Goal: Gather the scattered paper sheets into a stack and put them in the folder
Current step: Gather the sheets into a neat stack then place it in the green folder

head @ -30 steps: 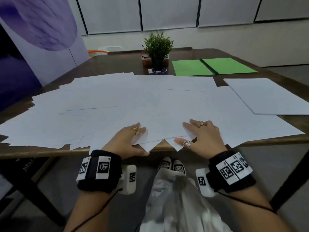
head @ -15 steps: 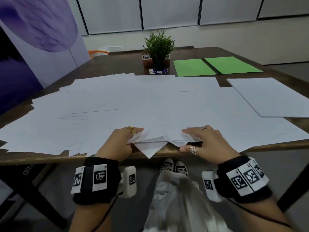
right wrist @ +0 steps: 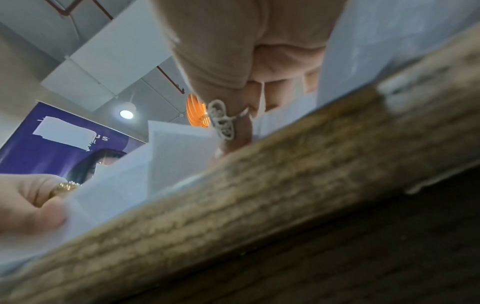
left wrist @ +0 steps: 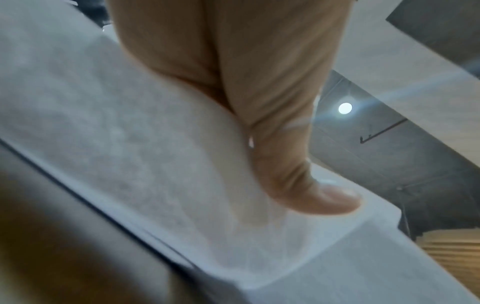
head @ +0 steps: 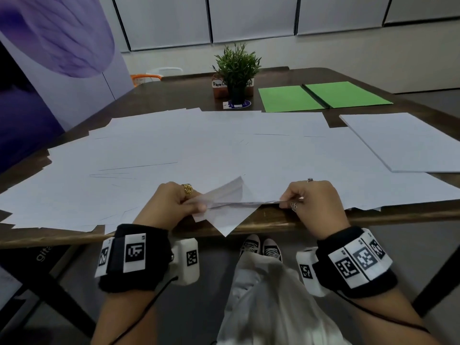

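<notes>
Many white paper sheets (head: pixel 199 150) lie spread and overlapping over the near half of the dark wooden table (head: pixel 286 220). At the front edge my left hand (head: pixel 174 202) pinches the lifted corners of a few sheets (head: pixel 224 195), thumb (left wrist: pixel 311 185) on top. My right hand (head: pixel 311 197) pinches the same small bundle from the right, fingers curled over its edge. A corner of paper (head: pixel 226 227) hangs past the table edge. The open green folder (head: pixel 323 95) lies flat at the back right. A neat white stack (head: pixel 403 143) sits at the right.
A small potted plant (head: pixel 236 70) stands at the back centre in front of a brown box labelled paper clips. A purple banner (head: pixel 49 58) rises at the left. My legs and shoes (head: pixel 261 247) show under the table edge (right wrist: pixel 259 195).
Both hands went from lying flat on the sheets to pinching them. The near corners of a few sheets have risen off the table between the hands.
</notes>
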`<state>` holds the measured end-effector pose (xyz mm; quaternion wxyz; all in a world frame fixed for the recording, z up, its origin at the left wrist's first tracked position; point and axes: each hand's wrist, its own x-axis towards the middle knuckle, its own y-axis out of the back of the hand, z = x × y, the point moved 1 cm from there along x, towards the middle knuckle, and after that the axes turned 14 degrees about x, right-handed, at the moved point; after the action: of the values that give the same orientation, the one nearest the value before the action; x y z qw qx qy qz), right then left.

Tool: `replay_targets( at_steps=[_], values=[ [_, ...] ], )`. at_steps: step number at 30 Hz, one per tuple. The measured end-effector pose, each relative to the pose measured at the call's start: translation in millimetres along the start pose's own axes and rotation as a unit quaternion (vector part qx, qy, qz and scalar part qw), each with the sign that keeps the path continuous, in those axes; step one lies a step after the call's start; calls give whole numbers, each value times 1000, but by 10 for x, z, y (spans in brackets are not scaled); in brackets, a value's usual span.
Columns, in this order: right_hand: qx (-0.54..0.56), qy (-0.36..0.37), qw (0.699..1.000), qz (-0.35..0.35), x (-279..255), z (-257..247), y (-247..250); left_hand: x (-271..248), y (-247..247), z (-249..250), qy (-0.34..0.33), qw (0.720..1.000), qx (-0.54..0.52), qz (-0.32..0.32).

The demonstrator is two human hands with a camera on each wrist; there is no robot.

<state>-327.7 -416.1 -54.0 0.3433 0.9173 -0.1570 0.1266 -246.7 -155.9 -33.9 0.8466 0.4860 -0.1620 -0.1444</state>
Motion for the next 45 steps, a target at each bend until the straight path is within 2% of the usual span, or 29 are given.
replay_targets(
  at_steps=[3, 5, 7, 11, 16, 20, 23, 25, 27, 29, 32, 34, 37, 39, 42, 43, 45],
  values=[
    [15, 11, 999, 26, -32, -22, 29, 14, -37, 135, -31, 999, -5, 33],
    [32, 8, 999, 33, -34, -31, 48, 3, -99, 289, -71, 997, -5, 1],
    [49, 6, 998, 40, -31, -41, 61, 2, -191, 364, -72, 997, -11, -41],
    [61, 29, 997, 29, -25, -45, 51, 5, -270, 376, -65, 994, 49, -69],
    [79, 35, 996, 5, 14, -10, 28, 48, -278, 420, -82, 984, 159, 10],
    [165, 28, 985, -35, 26, -84, 66, 114, -319, 477, -58, 972, 227, 5],
    [190, 41, 980, -45, 54, -163, 128, 156, -323, 472, -43, 973, 222, 48],
    [151, 40, 986, -50, 90, -202, 179, 161, -293, 470, -52, 969, 221, 95],
    [42, 50, 994, -85, 151, -264, 233, 162, -231, 507, -85, 962, 212, 151],
    [-75, 54, 989, -117, 234, -419, 288, 170, -130, 579, -136, 952, 187, 200],
    [-221, 88, 965, -110, 481, -710, 306, 234, 61, 737, -205, 934, 196, 219],
    [-256, 104, 953, -128, 678, -834, 212, 308, 184, 812, -216, 924, 225, 221],
    [-267, 101, 940, -189, 804, -839, -14, 375, 397, 696, -169, 933, 246, 203],
    [-307, 121, 925, -190, 835, -759, -81, 347, 568, 473, -137, 956, 187, 179],
    [-277, 159, 940, -119, 938, -791, -7, 344, 801, 71, -93, 979, 43, 176],
    [-265, 166, 946, -88, 997, -833, 31, 387, 866, -40, -74, 980, 28, 182],
    [-254, 174, 951, -25, 1136, -931, 109, 544, 983, -289, -34, 978, 69, 195]
  ],
)
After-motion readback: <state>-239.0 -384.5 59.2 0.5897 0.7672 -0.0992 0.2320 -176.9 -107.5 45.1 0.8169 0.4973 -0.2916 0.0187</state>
